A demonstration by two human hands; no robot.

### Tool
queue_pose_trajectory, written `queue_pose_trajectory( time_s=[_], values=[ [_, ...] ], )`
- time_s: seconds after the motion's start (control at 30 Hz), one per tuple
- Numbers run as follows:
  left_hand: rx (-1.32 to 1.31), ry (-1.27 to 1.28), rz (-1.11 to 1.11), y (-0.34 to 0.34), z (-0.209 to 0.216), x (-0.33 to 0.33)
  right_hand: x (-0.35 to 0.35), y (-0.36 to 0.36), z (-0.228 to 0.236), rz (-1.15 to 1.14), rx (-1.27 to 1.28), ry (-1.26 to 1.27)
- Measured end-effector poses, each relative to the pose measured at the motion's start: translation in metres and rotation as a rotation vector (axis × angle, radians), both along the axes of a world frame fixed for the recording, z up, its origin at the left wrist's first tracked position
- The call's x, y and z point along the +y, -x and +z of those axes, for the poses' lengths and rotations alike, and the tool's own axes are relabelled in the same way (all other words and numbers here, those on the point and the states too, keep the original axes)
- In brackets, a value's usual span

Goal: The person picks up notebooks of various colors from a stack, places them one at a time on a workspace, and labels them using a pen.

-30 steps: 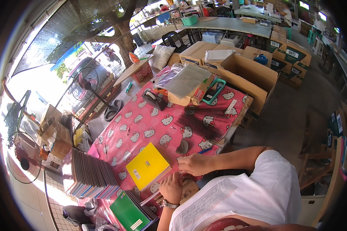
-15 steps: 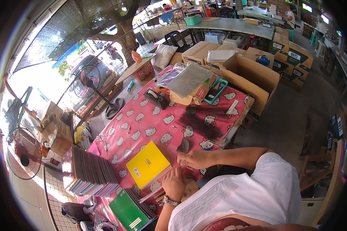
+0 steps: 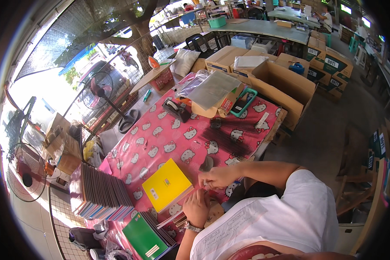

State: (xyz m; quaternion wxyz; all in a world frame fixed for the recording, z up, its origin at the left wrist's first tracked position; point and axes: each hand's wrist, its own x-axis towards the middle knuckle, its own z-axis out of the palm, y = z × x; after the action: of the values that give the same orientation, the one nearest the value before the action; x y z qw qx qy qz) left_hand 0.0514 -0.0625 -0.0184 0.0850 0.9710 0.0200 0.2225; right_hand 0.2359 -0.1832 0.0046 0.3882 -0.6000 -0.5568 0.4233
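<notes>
My right hand point(image 3: 219, 177) is closed in a pinch just right of a yellow notebook point(image 3: 168, 182) lying on the table. What its fingertips hold is too small to make out. My left hand point(image 3: 196, 208), with a watch at the wrist, is close beside it, its fingers curled near the notebook's lower right corner; whatever they may hold is hidden. A grey rounded object point(image 3: 206, 163) sits just beyond my right hand. Dark binding coils point(image 3: 229, 136) lie spread farther off. Green notebooks point(image 3: 141, 238) are stacked near the front edge.
A tall stack of spiral notebooks point(image 3: 104, 190) stands at the left on the pink patterned tablecloth point(image 3: 154, 141). Farther back are a black tape dispenser point(image 3: 176, 111), a green basket point(image 3: 245, 103) and plastic sheets point(image 3: 212, 90). An open carton point(image 3: 286, 89) adjoins the table's far right; fans stand left.
My right hand and forearm have shifted slightly, and the hands remain close together. The yellow notebook and the stacks stay where they were.
</notes>
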Motion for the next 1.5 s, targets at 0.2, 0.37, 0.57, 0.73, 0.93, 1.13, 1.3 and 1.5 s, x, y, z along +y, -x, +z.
queue_pose_trajectory(
  time_s=[0.2, 0.37, 0.57, 0.73, 0.93, 1.13, 1.3, 1.5],
  values=[
    [0.011, -0.015, -0.015, -0.004, -0.002, -0.002, 0.047, -0.076, -0.145, -0.238, -0.370, 0.046],
    [-0.025, 0.003, -0.002, 0.001, -0.006, 0.003, 0.047, -0.047, -0.166, -0.161, -0.969, 0.110],
    [0.011, -0.016, -0.033, -0.002, -0.002, 0.002, 0.054, -0.053, -0.182, -0.323, -0.918, 0.018],
    [-0.001, -0.002, -0.073, -0.001, -0.003, 0.007, 0.062, -0.062, -0.185, -0.323, -0.873, 0.053],
    [-0.052, 0.029, -0.004, 0.001, -0.009, 0.005, 0.058, -0.063, -0.176, -0.243, -0.816, 0.068],
    [-0.028, -0.056, -0.060, 0.001, -0.013, 0.011, 0.047, -0.065, -0.200, -0.282, -0.787, -0.023],
    [-0.113, 0.033, -0.070, -0.001, -0.006, 0.002, 0.044, -0.068, -0.225, -0.303, -0.816, -0.172],
    [-0.045, 0.028, -0.085, 0.005, -0.012, 0.011, 0.047, -0.065, -0.224, -0.301, -0.826, -0.209]
  ],
)
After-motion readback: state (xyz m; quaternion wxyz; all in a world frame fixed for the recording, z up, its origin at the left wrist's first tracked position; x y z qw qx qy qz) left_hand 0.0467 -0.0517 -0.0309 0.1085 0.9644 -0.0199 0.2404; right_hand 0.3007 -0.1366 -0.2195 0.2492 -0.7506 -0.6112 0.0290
